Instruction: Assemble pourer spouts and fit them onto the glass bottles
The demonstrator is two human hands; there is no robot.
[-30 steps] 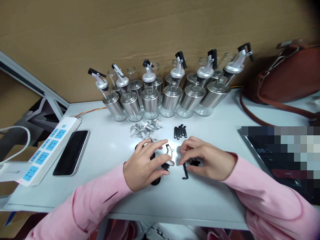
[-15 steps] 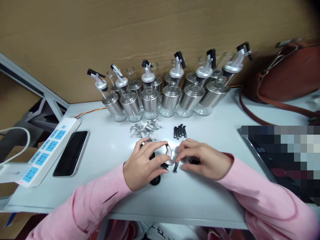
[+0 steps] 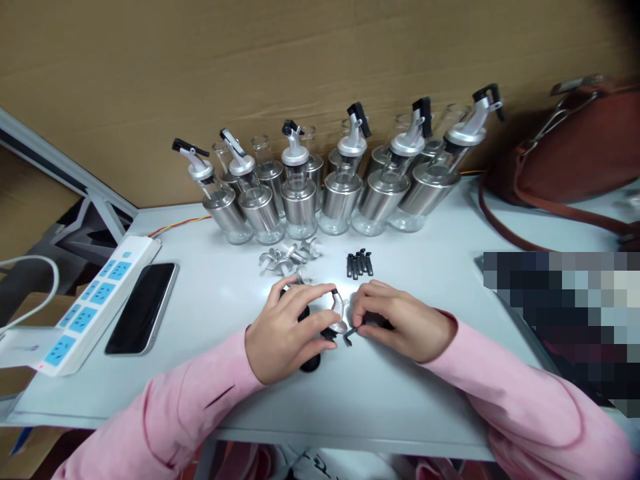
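Note:
My left hand has its fingers closed round a silver pourer head with a black tip. Black parts lie partly hidden beneath that hand. My right hand pinches a small black lever between thumb and fingers, just right of the pourer head. Beyond the hands lie several black levers in a small row. To their left is a loose pile of silver pourer pieces.
Glass bottles with steel sleeves stand along the cardboard wall, the front ones with pourers. A phone and a power strip lie left. A brown bag and a partly blurred dark screen are right.
My right hand has closed on the small black lever, which now lies tilted rather than nearly upright in view. My left hand has hardly moved.

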